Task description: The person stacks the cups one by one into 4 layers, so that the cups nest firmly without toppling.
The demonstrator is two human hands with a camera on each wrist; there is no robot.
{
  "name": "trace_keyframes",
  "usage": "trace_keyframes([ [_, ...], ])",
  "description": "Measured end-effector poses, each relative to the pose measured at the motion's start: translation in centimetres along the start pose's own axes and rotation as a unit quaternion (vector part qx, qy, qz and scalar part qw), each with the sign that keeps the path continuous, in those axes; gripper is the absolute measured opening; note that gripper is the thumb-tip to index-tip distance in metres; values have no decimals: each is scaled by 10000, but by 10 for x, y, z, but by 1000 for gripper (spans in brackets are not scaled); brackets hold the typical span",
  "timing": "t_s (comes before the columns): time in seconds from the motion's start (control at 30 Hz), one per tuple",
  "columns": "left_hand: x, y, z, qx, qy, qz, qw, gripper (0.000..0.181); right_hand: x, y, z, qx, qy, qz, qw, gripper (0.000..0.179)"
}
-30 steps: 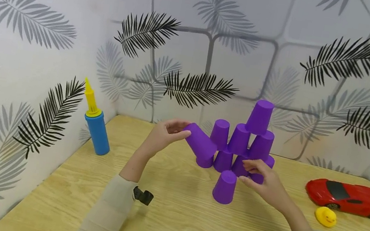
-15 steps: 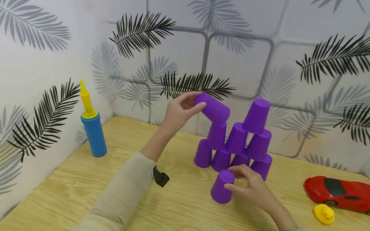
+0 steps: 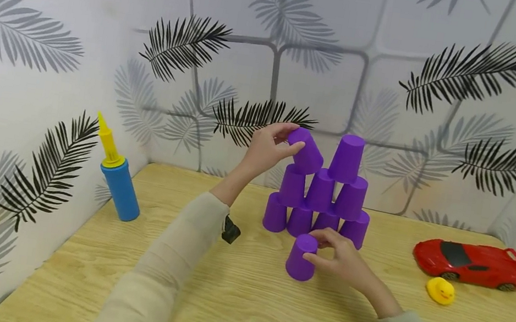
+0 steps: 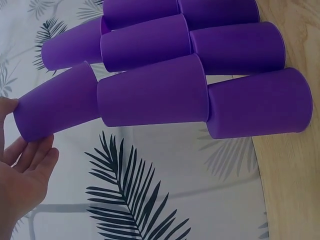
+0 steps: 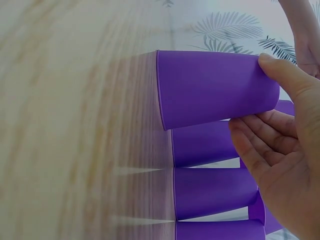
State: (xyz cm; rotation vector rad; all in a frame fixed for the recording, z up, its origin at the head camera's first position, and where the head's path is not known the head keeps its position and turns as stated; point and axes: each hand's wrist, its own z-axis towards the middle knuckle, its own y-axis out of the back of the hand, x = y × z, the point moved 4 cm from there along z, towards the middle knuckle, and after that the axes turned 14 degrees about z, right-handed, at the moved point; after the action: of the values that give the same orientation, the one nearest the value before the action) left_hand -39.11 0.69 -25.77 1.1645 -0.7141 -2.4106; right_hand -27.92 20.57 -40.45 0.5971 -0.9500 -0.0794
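Purple cups stand upside down in a tiered stack on the wooden table, with several in the bottom row, three middle cups point(image 3: 321, 190) and one upper cup point(image 3: 346, 159) at the right. At the stack's upper left, my left hand point(image 3: 264, 151) pinches a tilted cup point(image 3: 307, 153) by its narrow end, its rim right at the middle row's left cup point(image 4: 152, 92). My right hand point(image 3: 343, 260) holds another upside-down cup point(image 3: 300, 259) in front of the stack, thumb and fingers on either side of its narrow end point(image 5: 267, 82).
On the right are a red toy car point(image 3: 473, 264) and a yellow rubber duck point(image 3: 440, 291). A blue hand pump point(image 3: 120, 187) with a yellow nozzle stands at the left. The leaf-patterned wall point(image 3: 318, 92) rises right behind the stack.
My left hand has lifted its cup from beside the lower rows to the stack's upper left and turned it more upright. My right hand has come forward from the stack to the front cup.
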Motion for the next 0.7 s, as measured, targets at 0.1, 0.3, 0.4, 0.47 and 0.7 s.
trace_keyframes([
  [0.1, -3, -1, 4, 161, -73, 229, 9996, 48, 0, -1, 1, -1, 38, -15, 10000, 31],
  [0.3, -10, -8, 16, 576, -150, 680, 9959, 47, 3, 0, 1, -6, -6, 9, 10000, 31],
  [0.4, -14, -11, 22, 668, -224, 908, 9934, 45, 3, 1, 1, 8, -4, 17, 10000, 31],
  [0.47, -16, -13, 24, 716, -232, 1027, 9919, 45, 3, 0, 1, 13, 18, 39, 10000, 30],
  [0.7, -20, -21, 26, 819, -130, 1338, 9875, 49, 3, -2, 1, 3, 15, 48, 10000, 30],
])
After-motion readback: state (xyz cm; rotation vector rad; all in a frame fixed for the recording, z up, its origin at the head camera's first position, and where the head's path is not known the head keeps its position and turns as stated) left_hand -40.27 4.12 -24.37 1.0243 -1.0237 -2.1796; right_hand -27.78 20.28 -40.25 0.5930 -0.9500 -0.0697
